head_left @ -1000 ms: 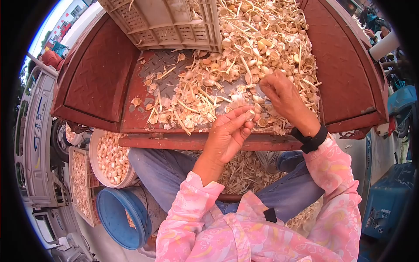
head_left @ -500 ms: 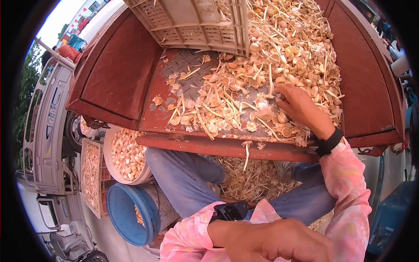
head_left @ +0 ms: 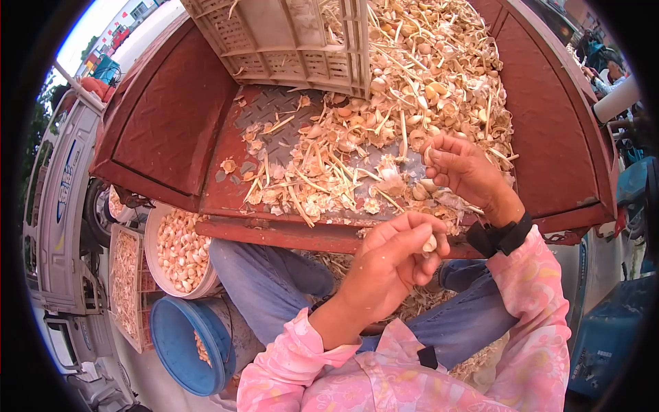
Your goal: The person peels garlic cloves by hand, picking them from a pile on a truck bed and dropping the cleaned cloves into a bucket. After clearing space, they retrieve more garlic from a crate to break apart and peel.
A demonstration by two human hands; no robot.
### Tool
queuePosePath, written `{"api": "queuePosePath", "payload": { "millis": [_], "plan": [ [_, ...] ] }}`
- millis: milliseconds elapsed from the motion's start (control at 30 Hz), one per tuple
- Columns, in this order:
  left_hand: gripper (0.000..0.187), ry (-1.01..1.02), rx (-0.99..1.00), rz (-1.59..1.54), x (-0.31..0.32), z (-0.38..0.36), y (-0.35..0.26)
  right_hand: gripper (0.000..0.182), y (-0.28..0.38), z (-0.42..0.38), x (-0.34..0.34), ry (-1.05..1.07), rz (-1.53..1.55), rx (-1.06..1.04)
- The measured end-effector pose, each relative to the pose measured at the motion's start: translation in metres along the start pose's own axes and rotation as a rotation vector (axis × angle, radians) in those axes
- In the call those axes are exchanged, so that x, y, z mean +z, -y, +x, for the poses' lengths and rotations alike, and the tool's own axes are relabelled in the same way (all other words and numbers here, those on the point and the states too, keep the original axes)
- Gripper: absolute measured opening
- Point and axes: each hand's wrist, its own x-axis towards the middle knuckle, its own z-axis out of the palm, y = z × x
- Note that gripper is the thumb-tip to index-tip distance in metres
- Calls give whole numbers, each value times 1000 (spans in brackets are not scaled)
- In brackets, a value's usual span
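My left hand (head_left: 384, 264) is raised in front of the red truck bed's edge, its thumb and fingers pinched on a pale garlic clove (head_left: 430, 244). Above the near part of the garlic heap, my right hand (head_left: 470, 172) pinches another garlic clove (head_left: 428, 156) between thumb and fingertips. Under the right hand lie loose cloves and papery skins (head_left: 391, 180). Beyond it, a heap of garlic cloves, skins and dry stalks (head_left: 439, 82) covers much of the red metal bed (head_left: 233, 168).
A plastic crate (head_left: 288, 55) stands tilted on the bed. To the left are a white bucket of cloves (head_left: 182, 250), a blue bucket (head_left: 175, 343) with a few cloves, and a crate of scraps (head_left: 125, 281). Garlic waste lies between my knees. A grey vehicle (head_left: 58, 220) is parked at left.
My left hand has come up and forward from my lap to the bed's edge, showing a clove. My right hand has lifted off the heap with a clove. The view has shifted slightly.
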Motion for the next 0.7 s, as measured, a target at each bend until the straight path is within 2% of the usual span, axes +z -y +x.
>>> {"api": "queuePosePath", "payload": {
  "millis": [33, 100, 133, 233, 267, 333, 400, 467, 500, 533, 567, 633, 667, 700],
  "plan": [
    [31, -170, -3, -11, -13, 15, 3, 12, 0, -2, 8, 20, -124, -20],
    [30, -267, 2, -217, -23, 32, 4, 11, 2, -11, 31, 62, -374, -62],
    [30, -311, 2, -321, -29, 38, 5, 12, 2, -16, 43, 154, -480, -8],
    [29, -221, -51, -481, -63, 38, 6, 14, -18, 5, 36, -12, -950, -522],
    [27, -187, -31, -527, -72, 32, 1, 23, -9, 9, 32, -112, -1152, -551],
    [25, -133, 113, -512, -68, 3, -32, 24, -3, 15, 29, -143, -1429, -520],
    [26, -213, 416, -326, -67, -37, -77, 24, -9, 19, 24, -154, -1605, -427],
    [28, -399, 749, 8, -102, -84, -124, 25, -21, 26, 11, -139, -1591, -478],
    [26, -493, 855, 230, -129, -109, -147, 26, -22, 28, 4, -128, -1589, -508],
    [25, -767, 924, 427, -152, -126, -163, 22, -21, 29, 0, -138, -1593, -542],
    [24, -1041, 980, 627, -172, -139, -174, 19, -17, 27, -1, -146, -1409, -436],
    [24, -1318, 932, 1079, -219, -169, -185, 15, -7, 22, 0, -156, -1038, -234],
    [24, -1449, 890, 1308, -230, -175, -187, 9, -13, 24, -7, -100, -834, -255],
    [24, -1406, 949, 1367, -220, -167, -183, 8, -11, 21, -2, -58, -750, -283]
  ]
}}
